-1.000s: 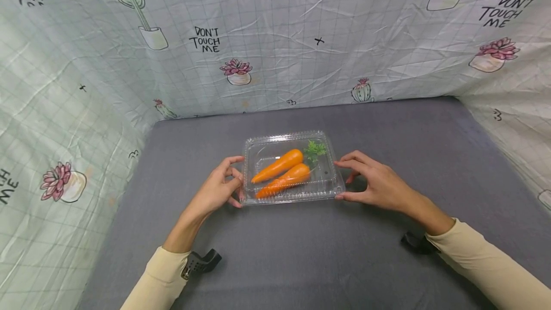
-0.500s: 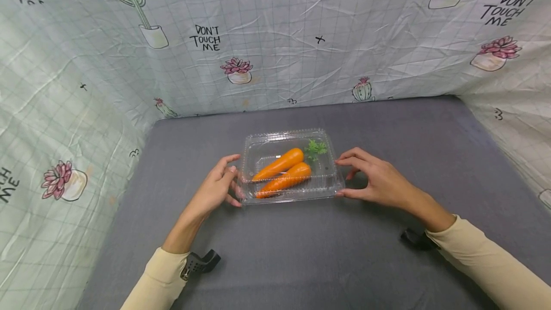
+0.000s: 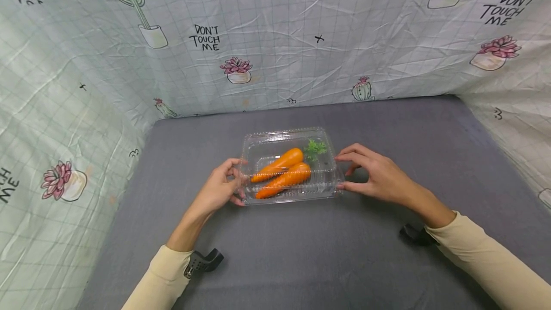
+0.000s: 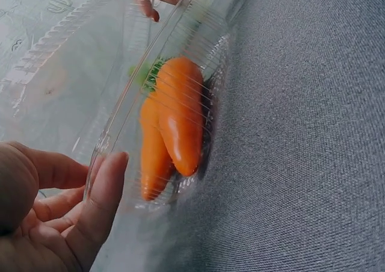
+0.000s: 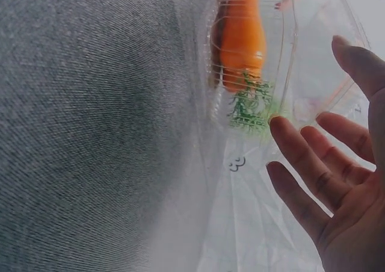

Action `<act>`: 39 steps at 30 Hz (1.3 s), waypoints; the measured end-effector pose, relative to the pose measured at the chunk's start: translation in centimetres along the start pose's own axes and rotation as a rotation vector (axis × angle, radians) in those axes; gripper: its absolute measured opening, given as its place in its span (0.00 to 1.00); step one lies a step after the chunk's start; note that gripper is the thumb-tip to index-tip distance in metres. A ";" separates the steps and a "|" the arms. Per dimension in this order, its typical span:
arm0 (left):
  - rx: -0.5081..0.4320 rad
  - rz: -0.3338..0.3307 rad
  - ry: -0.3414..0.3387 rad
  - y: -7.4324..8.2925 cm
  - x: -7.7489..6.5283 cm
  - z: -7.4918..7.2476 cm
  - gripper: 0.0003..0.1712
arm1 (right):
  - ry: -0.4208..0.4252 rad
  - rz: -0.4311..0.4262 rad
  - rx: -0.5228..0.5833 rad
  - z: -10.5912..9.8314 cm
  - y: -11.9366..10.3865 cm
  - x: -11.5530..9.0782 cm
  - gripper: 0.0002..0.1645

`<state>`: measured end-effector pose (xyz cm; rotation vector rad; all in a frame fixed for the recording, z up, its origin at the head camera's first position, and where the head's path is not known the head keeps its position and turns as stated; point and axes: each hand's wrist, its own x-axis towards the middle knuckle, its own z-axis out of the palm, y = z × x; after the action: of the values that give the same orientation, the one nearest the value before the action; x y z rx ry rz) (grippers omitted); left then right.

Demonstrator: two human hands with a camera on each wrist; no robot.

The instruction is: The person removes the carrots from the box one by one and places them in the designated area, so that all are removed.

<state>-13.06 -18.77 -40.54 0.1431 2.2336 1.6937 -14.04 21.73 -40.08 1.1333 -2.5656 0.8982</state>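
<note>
In the head view, a clear plastic clamshell container (image 3: 301, 190) sits mid-table with its lid (image 3: 286, 149) partly raised at the front. Two orange carrots (image 3: 284, 181) lie inside, with a green sprig of carrot leaves (image 3: 315, 149) by their thick ends. At the left side, my left hand (image 3: 219, 185) pinches the container's rim between thumb and fingers; the left wrist view shows this rim (image 4: 129, 97) close. My right hand (image 3: 374, 173) is at the right side, fingertips right at the lid's edge. In the right wrist view its fingers (image 5: 301, 151) are spread and fairly straight.
A dark grey cloth covers the table (image 3: 284, 257). Behind and on both sides hangs a pale curtain (image 3: 275, 27) printed with cacti and lettering. Black wrist-worn devices (image 3: 206, 260) are on both wrists, at the cream sleeves (image 3: 165, 271).
The lid's front edge has risen and moved back from the container's front rim. My right hand has moved slightly up and away from me; the left has shifted only a little. The carrots stay put.
</note>
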 end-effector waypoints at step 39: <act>-0.062 0.001 -0.019 0.1 -0.2 0.3 0.29 | 0.262 0.061 0.173 -1.5 -0.2 5.0 0.14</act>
<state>-12.79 -18.53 -40.42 0.1452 2.1643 1.7528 -17.42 19.58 -36.78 0.9124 -2.3572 1.2155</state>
